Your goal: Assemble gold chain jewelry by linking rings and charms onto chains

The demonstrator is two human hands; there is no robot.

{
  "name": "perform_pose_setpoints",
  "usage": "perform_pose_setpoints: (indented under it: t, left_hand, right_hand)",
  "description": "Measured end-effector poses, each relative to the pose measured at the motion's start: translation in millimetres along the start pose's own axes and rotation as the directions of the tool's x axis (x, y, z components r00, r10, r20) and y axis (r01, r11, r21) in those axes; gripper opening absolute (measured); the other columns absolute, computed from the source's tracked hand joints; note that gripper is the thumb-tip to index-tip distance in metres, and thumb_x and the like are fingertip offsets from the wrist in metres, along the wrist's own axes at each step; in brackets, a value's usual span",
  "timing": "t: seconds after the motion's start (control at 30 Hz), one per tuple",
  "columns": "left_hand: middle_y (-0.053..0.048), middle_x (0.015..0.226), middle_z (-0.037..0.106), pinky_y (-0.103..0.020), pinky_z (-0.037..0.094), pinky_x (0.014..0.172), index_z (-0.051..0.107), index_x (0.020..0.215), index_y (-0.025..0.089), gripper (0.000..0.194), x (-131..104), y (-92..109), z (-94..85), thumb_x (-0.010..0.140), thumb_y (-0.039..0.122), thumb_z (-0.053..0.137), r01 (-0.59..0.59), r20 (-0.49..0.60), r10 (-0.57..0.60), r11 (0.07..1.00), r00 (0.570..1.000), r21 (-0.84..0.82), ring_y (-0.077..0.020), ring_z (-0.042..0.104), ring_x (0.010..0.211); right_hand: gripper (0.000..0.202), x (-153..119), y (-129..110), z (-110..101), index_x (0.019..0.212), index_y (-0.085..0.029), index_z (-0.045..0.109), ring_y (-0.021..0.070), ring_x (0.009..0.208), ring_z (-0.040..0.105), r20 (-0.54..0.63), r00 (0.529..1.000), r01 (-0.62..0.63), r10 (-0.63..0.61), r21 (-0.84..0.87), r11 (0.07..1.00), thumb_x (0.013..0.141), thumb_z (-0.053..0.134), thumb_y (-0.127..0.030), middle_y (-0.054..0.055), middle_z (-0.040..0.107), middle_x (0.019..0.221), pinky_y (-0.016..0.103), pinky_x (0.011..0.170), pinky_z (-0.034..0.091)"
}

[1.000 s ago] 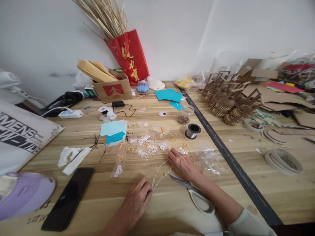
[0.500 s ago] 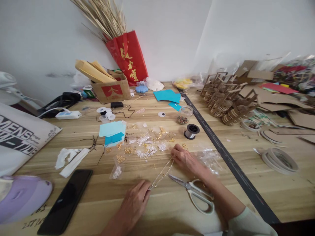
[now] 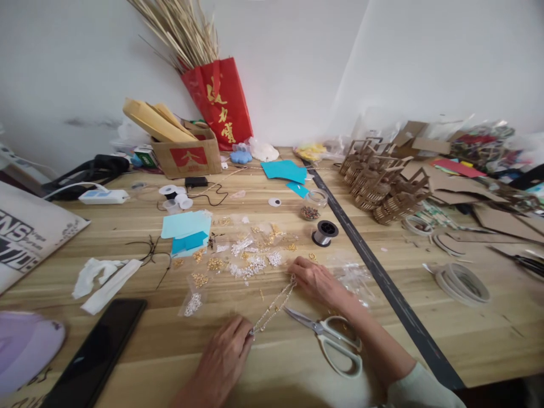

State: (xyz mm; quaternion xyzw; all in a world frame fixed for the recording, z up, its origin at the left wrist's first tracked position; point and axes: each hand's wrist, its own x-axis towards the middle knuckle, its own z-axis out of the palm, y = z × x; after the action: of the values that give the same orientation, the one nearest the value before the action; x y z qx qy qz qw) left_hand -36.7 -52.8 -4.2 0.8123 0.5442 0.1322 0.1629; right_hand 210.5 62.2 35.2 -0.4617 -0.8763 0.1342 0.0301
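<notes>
A thin chain with small gold and silver beads (image 3: pixel 275 304) lies doubled across the wooden table, stretched between my hands. My left hand (image 3: pixel 227 348) is closed, with finger and thumb pinching the chain's near end. At the far end, my right hand (image 3: pixel 317 283) has its fingers curled against the chain, and a small loop shows beside the fingertips. White-handled scissors (image 3: pixel 325 334) rest slightly open under my right forearm, their blades pointing towards the chain. Just beyond my hands are small bags of gold beads (image 3: pixel 215 264) and clear or silvery beads (image 3: pixel 255 265).
A spool of wire (image 3: pixel 325 233) stands beyond my right hand, near a jar of coloured beads (image 3: pixel 310 212). A black phone (image 3: pixel 97 351) lies at left. Blue sheets (image 3: pixel 187 225), small woven baskets (image 3: pixel 393 198) and tape rolls (image 3: pixel 461 283) surround the area.
The view has swung a little to the right, so everything sits further left. The chain's far loop now shows more clearly beside my right fingertips. Both hands keep nearly the same places.
</notes>
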Motion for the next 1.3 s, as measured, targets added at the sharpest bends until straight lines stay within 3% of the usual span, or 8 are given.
perform_pose_setpoints:
  t: [0.1, 0.27, 0.47, 0.6, 0.73, 0.93, 1.1, 1.3]
  left_hand:
    - [-0.005, 0.08, 0.065, -0.034, 0.052, 0.067, 0.061, 0.081, 0.018, 0.015, 1, -1, 2.6, 0.088, 0.012, 0.05, 0.012, 0.007, -0.012, 1.0, 1.0, 0.016, -0.0233, 0.066, 0.075]
    - [-0.004, 0.079, 0.064, -0.032, 0.048, 0.066, 0.06, 0.08, 0.018, 0.02, 3, -3, 4.8, 0.088, 0.01, 0.045, 0.018, 0.05, -0.017, 1.0, 0.999, -0.016, -0.0218, 0.065, 0.072]
    - [-0.004, 0.09, 0.066, -0.033, 0.048, 0.077, 0.061, 0.089, 0.02, 0.014, 10, -9, -0.3, 0.091, 0.018, 0.047, -0.029, 0.096, 0.037, 0.996, 0.995, -0.088, -0.0216, 0.063, 0.083]
    - [-0.01, 0.117, 0.061, -0.038, 0.045, 0.091, 0.056, 0.112, 0.019, 0.022, 41, -6, -19.5, 0.095, 0.021, 0.043, -0.161, 0.073, 0.169, 0.981, 0.983, -0.107, -0.0246, 0.057, 0.109]
    - [-0.009, 0.109, 0.065, -0.035, 0.047, 0.086, 0.052, 0.12, 0.019, 0.031, 92, 7, -33.3, 0.093, 0.012, 0.039, -0.212, 0.123, 0.235, 0.962, 0.964, -0.172, -0.0227, 0.061, 0.1]
    - [-0.004, 0.076, 0.067, -0.027, 0.046, 0.068, 0.063, 0.083, 0.017, 0.022, 137, 19, -20.0, 0.089, 0.01, 0.044, -0.221, 0.104, 0.238, 0.964, 0.966, -0.151, -0.0189, 0.063, 0.073]
    - [-0.002, 0.069, 0.061, -0.027, 0.044, 0.065, 0.058, 0.067, 0.017, 0.027, 131, 9, -17.7, 0.09, 0.01, 0.043, -0.229, 0.084, 0.233, 0.972, 0.969, -0.054, -0.017, 0.059, 0.066]
    - [-0.004, 0.086, 0.063, -0.031, 0.045, 0.077, 0.059, 0.087, 0.018, 0.017, 97, -18, -22.4, 0.087, 0.007, 0.046, -0.233, 0.09, 0.229, 0.972, 0.969, 0.038, -0.0203, 0.06, 0.084]
  right_hand:
    - [0.014, 1, -6, 1, 0.087, -0.017, 0.059, 0.0163, 0.079, 0.059, 0.014, 1.0, -0.026, 0.026, -0.048, 0.999, 0.09, 0.05, -0.007, 0.005, 0.058, 0.092, 0.025, 0.065, 0.038]
    - [0.013, 1, 1, 8, 0.085, -0.018, 0.057, 0.0153, 0.076, 0.059, -0.084, 0.996, -0.021, 0.024, 0.033, 0.999, 0.093, 0.048, -0.012, 0.003, 0.059, 0.088, 0.025, 0.065, 0.038]
    - [0.01, 3, 9, 14, 0.086, -0.02, 0.057, 0.0156, 0.072, 0.058, -0.081, 0.996, -0.028, 0.034, 0.073, 0.997, 0.093, 0.049, -0.017, 0.002, 0.061, 0.085, 0.025, 0.062, 0.037]
    - [0.011, 3, 8, 14, 0.085, -0.02, 0.056, 0.0154, 0.072, 0.058, -0.075, 0.997, -0.026, 0.032, 0.082, 0.996, 0.092, 0.049, -0.016, 0.002, 0.061, 0.084, 0.025, 0.062, 0.036]
    - [0.011, 1, 4, 11, 0.085, -0.02, 0.056, 0.0154, 0.073, 0.058, -0.087, 0.996, -0.023, 0.032, 0.103, 0.994, 0.092, 0.05, -0.014, 0.001, 0.061, 0.084, 0.024, 0.062, 0.035]
    - [0.012, -2, 2, 7, 0.086, -0.02, 0.057, 0.0157, 0.074, 0.06, -0.107, 0.993, -0.03, 0.043, 0.124, 0.992, 0.091, 0.05, -0.012, 0.001, 0.062, 0.085, 0.024, 0.062, 0.037]
    - [0.011, 1, 8, 8, 0.086, -0.02, 0.057, 0.0162, 0.074, 0.06, -0.124, 0.991, -0.041, 0.057, 0.126, 0.991, 0.093, 0.049, -0.015, 0.002, 0.062, 0.085, 0.025, 0.062, 0.038]
    - [0.011, 6, 17, 13, 0.085, -0.019, 0.056, 0.0153, 0.072, 0.059, -0.144, 0.987, -0.054, 0.068, 0.104, 0.993, 0.093, 0.049, -0.015, 0.002, 0.061, 0.083, 0.025, 0.061, 0.036]
